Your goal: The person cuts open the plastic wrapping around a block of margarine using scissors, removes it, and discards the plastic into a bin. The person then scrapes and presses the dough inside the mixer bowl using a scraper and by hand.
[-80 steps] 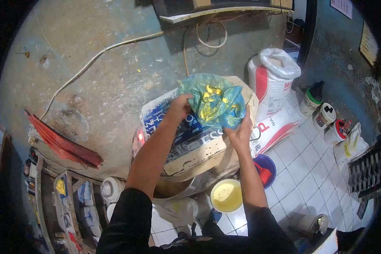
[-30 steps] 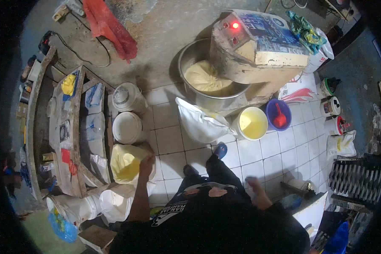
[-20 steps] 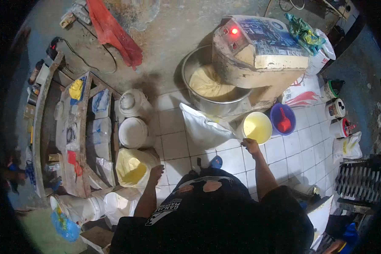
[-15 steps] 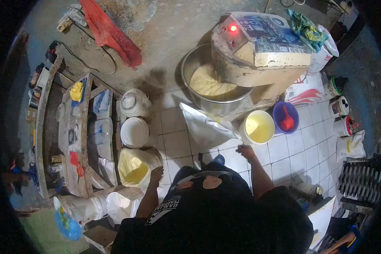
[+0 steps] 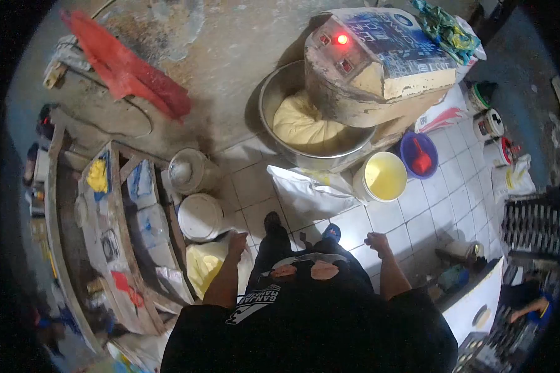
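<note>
My left hand (image 5: 237, 244) hangs beside my body with its fingers curled in and nothing seen in it. It is nearest to a bag-lined tub of pale yellow stuff (image 5: 204, 264) and a white lidded bucket (image 5: 200, 217). My right hand (image 5: 378, 243) hangs over the tiled floor, loosely closed, with nothing visible in it. Ahead of it stands a white bucket with yellow contents (image 5: 386, 177). A white sack (image 5: 311, 191) lies before the mixer bowl (image 5: 280, 140). Yellow dough (image 5: 305, 124) sits in that bowl, under the mixer head (image 5: 342, 81).
A purple bucket (image 5: 408, 163) with a red scoop (image 5: 421, 163) stands at the right. Wooden shelving (image 5: 119, 236) runs along the left. A white board (image 5: 479, 298) and another person's arm (image 5: 529, 309) are at lower right. A red cloth (image 5: 127, 68) lies at upper left.
My view has shifted and turned slightly. My feet now show below the sack. My right hand has drawn back from near the white bucket, its fingers more curled.
</note>
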Demonstrator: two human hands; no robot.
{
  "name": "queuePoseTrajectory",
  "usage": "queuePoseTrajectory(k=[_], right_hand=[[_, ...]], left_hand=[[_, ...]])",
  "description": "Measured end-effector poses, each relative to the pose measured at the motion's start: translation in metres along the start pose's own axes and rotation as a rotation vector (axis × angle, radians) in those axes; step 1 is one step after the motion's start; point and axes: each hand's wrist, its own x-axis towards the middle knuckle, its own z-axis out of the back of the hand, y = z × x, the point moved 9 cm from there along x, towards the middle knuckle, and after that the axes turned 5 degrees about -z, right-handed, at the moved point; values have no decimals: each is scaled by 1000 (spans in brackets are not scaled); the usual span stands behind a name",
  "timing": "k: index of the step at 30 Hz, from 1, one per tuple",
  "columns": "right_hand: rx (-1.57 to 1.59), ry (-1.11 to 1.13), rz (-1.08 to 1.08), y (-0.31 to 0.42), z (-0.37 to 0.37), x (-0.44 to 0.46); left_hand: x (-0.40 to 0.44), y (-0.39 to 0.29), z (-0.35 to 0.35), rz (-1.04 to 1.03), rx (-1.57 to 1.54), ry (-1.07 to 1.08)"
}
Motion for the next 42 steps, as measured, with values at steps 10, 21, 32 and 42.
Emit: queuePoseTrajectory(k=[10, 21, 32, 42], right_hand=[[76, -289, -13, 68, -95, -106], [371, -366, -313, -153, -183, -198], [98, -464, -1, -50, -105, -135], [497, -466, -190, -168, -146, -167]], left_hand=[[153, 35, 10, -95, -799, 146], [217, 86, -33, -168, -309, 184], [144, 4, -4, -117, -446, 307], [81, -52, -15, 43, -521, 581]])
